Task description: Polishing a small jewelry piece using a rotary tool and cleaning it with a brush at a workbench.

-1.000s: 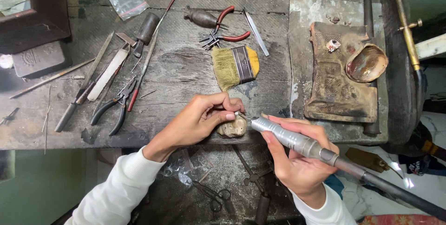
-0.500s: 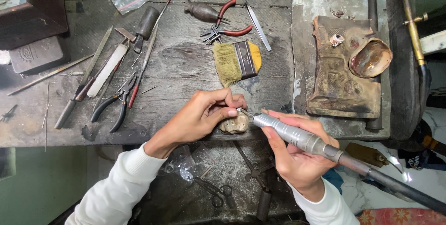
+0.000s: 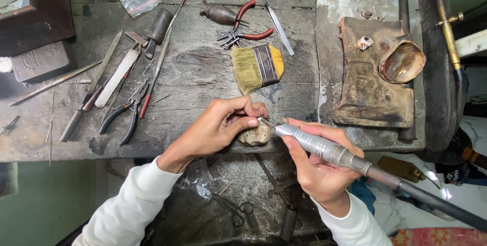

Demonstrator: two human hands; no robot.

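Observation:
My left hand (image 3: 223, 124) pinches a tiny metal piece against a worn wooden bench peg (image 3: 255, 135) at the front edge of the workbench; the piece is mostly hidden by my fingertips. My right hand (image 3: 317, 167) grips a silver rotary handpiece (image 3: 324, 149) like a pen, its tip touching the spot where my left fingers hold the piece. A dark flexible shaft (image 3: 431, 200) runs from the handpiece off to the lower right.
On the grey workbench (image 3: 198, 73) lie a yellow-handled brush (image 3: 256, 66), red-handled pliers (image 3: 236, 20), black-handled pliers (image 3: 127, 111), several files (image 3: 96, 88), and a metal block (image 3: 40, 60). At the right, a scorched pad (image 3: 368, 78) carries a shell-shaped dish (image 3: 403, 62). Scissors (image 3: 236, 210) rest in the tray below.
My hands and the handpiece have stayed at the peg with only slight shifts. The view has drifted a little.

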